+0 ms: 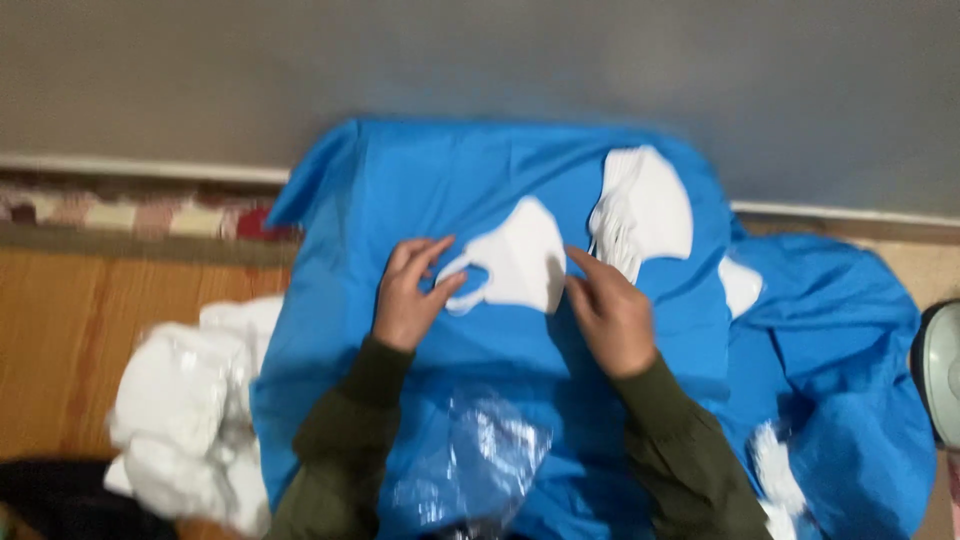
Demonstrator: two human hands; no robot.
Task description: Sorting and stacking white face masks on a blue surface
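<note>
A white folded face mask (520,258) lies on a bright blue cloth (400,190) that covers the work surface. My left hand (408,295) pinches the mask's ear loop at its left side. Touching the mask's right edge with its fingertips is my right hand (610,312). Both arms wear dark olive sleeves. A stack of white masks (645,210) rests just right of the held one, behind my right hand.
A clear crumpled plastic bag (475,460) lies between my forearms. A heap of white material (190,420) sits at the left on the wooden floor. More white pieces (775,470) lie on the blue cloth at the right. A grey wall stands behind.
</note>
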